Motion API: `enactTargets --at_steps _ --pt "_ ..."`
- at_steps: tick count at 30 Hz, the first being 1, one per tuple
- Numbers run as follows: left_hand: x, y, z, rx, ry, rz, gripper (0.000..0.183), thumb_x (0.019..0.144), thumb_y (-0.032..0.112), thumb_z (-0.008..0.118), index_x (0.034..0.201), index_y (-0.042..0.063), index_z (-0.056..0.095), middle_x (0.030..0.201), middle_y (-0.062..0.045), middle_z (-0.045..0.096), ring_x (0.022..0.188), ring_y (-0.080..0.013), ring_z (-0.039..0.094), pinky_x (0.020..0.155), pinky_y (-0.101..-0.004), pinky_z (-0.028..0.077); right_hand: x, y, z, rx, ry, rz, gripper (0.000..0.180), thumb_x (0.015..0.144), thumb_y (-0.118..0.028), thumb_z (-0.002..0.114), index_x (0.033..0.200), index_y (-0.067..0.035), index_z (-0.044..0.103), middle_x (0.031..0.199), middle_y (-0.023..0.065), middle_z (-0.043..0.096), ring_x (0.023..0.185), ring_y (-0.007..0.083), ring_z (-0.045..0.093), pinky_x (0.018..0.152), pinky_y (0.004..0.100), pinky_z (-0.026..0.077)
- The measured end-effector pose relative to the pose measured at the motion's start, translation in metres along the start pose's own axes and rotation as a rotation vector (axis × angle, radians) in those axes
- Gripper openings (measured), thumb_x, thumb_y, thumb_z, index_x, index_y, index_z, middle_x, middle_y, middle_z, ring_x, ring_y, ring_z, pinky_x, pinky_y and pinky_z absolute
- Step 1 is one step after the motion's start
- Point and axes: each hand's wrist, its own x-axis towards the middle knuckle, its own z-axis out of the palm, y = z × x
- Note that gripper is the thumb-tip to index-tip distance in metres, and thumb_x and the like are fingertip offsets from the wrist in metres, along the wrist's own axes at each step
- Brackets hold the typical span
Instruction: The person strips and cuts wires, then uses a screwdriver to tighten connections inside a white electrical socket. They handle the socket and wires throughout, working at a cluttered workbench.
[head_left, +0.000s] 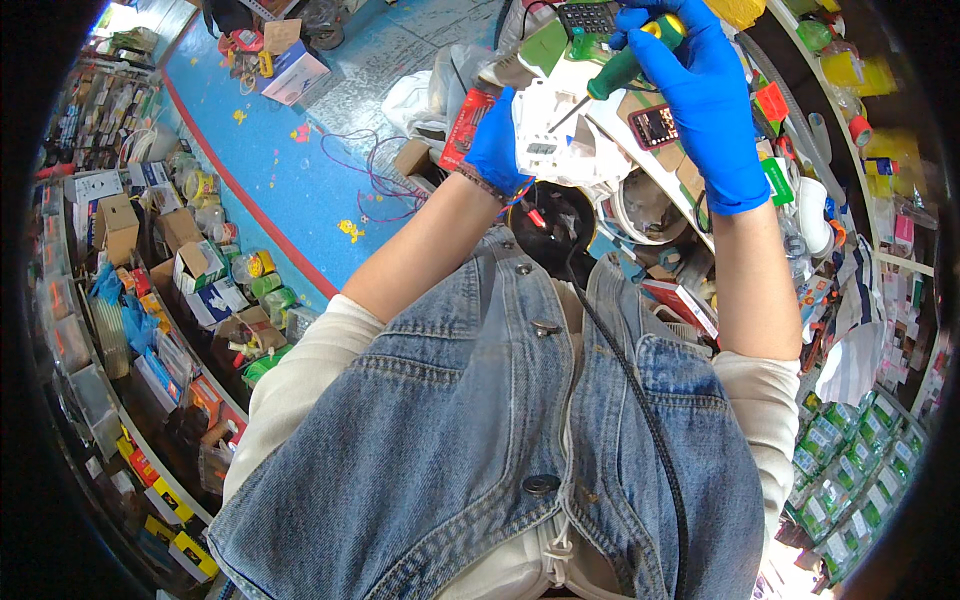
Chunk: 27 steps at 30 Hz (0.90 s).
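My left hand (499, 146), in a blue glove, grips the left side of a white plastic housing (547, 112). Its upper face is overexposed, so the details are hard to make out. In my right hand (697, 97), also gloved in blue, is a screwdriver (616, 73) with a green and yellow handle. The dark shaft slants down to the left, and its tip lies over the housing; whether it touches a screw I cannot tell. Just below the housing is a black bucket (551, 225), with a red-tipped object in it.
A phone (652, 126) with its screen lit lies on the narrow table (690, 202) at the right, with a calculator (589, 19) farther back. A white bucket (649, 210) stands under the table edge. Purple wire (375, 169) is strewn on the blue floor. Packed shelves (120, 390) line the left.
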Motion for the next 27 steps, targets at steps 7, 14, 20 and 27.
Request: enactTargets --at_steps 7,14,20,27 --pt "0.0 0.001 -0.001 0.019 -0.107 0.035 0.035 0.092 0.027 0.035 0.11 0.002 0.05 0.098 -0.013 0.06 0.082 -0.0226 0.061 0.072 -0.0372 0.052 0.001 0.007 0.002 0.027 -0.027 -0.018 0.024 0.082 -0.002 0.052 0.106 -0.001 0.052 0.089 0.001 0.05 0.083 0.0074 0.048 0.076 0.0204 0.041" --pt "0.005 0.002 -0.008 0.017 0.001 -0.007 0.039 0.091 0.03 0.035 0.11 -0.001 0.049 0.098 -0.015 0.06 0.082 -0.0252 0.062 0.071 -0.0393 0.053 -0.006 0.008 -0.003 -0.206 0.047 -0.106 0.025 0.08 -0.011 0.059 0.104 -0.008 0.057 0.089 0.0046 0.06 0.079 0.0118 0.057 0.07 0.0242 0.045" --pt "0.0 -0.002 -0.016 0.037 0.086 0.078 0.039 0.091 0.033 0.034 0.105 0.002 0.052 0.097 -0.013 0.06 0.085 -0.026 0.061 0.074 -0.0384 0.051 -0.021 0.008 -0.003 -0.311 0.09 -0.109 0.021 0.081 -0.017 0.058 0.1 -0.008 0.059 0.081 0.0046 0.059 0.07 0.0112 0.056 0.062 0.0237 0.045" --pt "-0.006 0.002 -0.046 0.184 0.309 0.112 0.029 0.088 0.028 0.041 0.099 0.003 0.053 0.091 -0.009 0.061 0.085 -0.023 0.061 0.075 -0.0331 0.05 -0.051 0.009 -0.039 -0.272 -0.194 0.722 0.022 0.082 -0.024 0.058 0.096 -0.007 0.061 0.069 0.0066 0.058 0.057 0.0115 0.054 0.055 0.0245 0.043"
